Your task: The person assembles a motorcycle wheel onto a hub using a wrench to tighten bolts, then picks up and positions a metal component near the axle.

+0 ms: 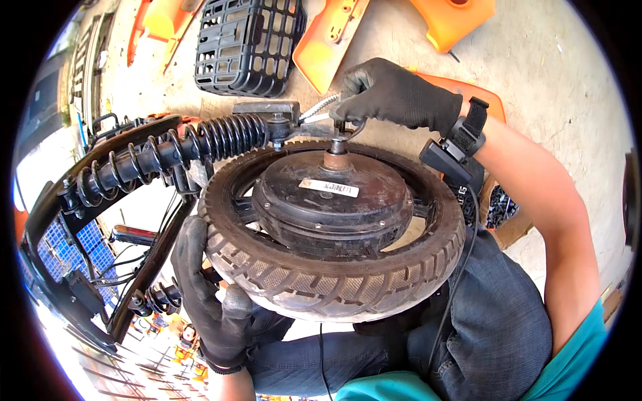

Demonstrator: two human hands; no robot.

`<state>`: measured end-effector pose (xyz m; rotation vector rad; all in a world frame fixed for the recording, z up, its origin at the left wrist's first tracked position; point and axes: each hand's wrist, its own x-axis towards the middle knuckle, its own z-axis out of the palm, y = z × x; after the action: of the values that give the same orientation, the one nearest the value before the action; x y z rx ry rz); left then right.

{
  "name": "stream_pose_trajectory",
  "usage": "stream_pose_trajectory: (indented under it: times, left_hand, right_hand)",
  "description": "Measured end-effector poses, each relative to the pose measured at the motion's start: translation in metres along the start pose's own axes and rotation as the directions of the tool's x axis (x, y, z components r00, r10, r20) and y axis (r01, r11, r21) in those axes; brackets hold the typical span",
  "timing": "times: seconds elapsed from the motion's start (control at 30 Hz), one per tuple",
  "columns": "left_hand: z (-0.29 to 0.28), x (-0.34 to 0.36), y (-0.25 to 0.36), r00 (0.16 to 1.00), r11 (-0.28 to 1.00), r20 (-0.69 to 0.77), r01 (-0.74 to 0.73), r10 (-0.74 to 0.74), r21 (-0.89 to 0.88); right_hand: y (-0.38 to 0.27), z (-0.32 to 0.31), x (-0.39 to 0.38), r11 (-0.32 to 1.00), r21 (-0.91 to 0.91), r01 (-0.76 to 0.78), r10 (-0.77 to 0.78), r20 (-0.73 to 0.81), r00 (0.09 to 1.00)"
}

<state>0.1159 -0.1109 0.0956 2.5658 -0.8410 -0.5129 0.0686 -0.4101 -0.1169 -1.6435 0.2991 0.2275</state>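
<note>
A wheel with a treaded tyre (332,290) and black hub motor (294,207) lies nearly flat over my bent legs. Its short axle (336,160) stands up from the centre, beside a black frame with a coil-spring shock absorber (157,152). My left hand (210,291), in a dark glove, grips the tyre's lower-left edge. My gloved right hand (386,95) is closed just above the axle's top, near a ribbed silver cable (319,105); what its fingertips hold is partly hidden.
Orange body panels (455,20) and a black grid basket (242,47) lie on the concrete floor (548,73) beyond the wheel. An open cardboard box (513,227) with small dark parts is at my right. Blue grid pieces (90,248) show beneath the frame at the left.
</note>
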Motion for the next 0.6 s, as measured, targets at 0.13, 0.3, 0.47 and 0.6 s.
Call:
stream_pose_trajectory:
  times: [0.13,0.3,0.47,0.6]
  left_hand:
    - [0.001,0.004,0.008,1.0,0.999,0.012,0.028,-0.027,-0.038]
    - [-0.005,0.001,0.003,1.0,1.0,0.003,-0.016,0.016,0.002]
    - [-0.004,0.008,-0.005,0.996,0.996,0.019,-0.086,0.086,-0.021]
    - [-0.009,0.009,-0.009,0.991,0.992,0.047,-0.125,0.126,-0.028]
  right_hand:
    - [0.0,-0.008,0.002,0.999,-0.025,-0.027,0.029,0.056,0.998]
    - [0.002,-0.004,0.003,0.999,0.032,-0.006,0.004,0.044,0.999]
    - [-0.003,-0.012,0.011,0.998,-0.039,0.055,-0.049,0.144,0.988]
    - [-0.021,-0.014,0.02,0.939,-0.337,-0.06,0.109,0.128,0.986]
